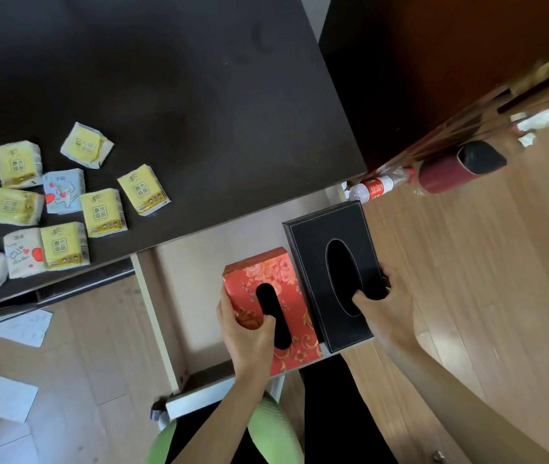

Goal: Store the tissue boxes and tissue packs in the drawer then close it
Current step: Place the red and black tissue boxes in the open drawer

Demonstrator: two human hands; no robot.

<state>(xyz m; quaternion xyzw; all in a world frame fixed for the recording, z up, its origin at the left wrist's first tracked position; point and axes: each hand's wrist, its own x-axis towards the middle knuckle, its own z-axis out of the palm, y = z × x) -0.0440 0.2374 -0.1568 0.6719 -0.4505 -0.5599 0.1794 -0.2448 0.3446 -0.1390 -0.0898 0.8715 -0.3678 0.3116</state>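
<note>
The beige drawer (196, 272) stands pulled out below the dark desk's front edge. My left hand (249, 333) grips a red floral tissue box (266, 279) over the drawer's right half, thumb hooked in its slot. My right hand (387, 303) holds a black leather tissue box (320, 236) just to the right of it, thumb in the oval opening; this box sits at the drawer's right side, partly over its edge. Several yellow tissue packs (102, 212) and white-and-blue cartoon packs (63, 190) lie scattered on the desk's left part.
The dark desk top (199, 95) fills the upper frame. A plastic bottle (380, 187) and a maroon-and-black object (460, 165) lie on the wooden floor at the right. White paper sheets (8, 398) lie on the floor at the left. A green chair seat (273, 426) is below me.
</note>
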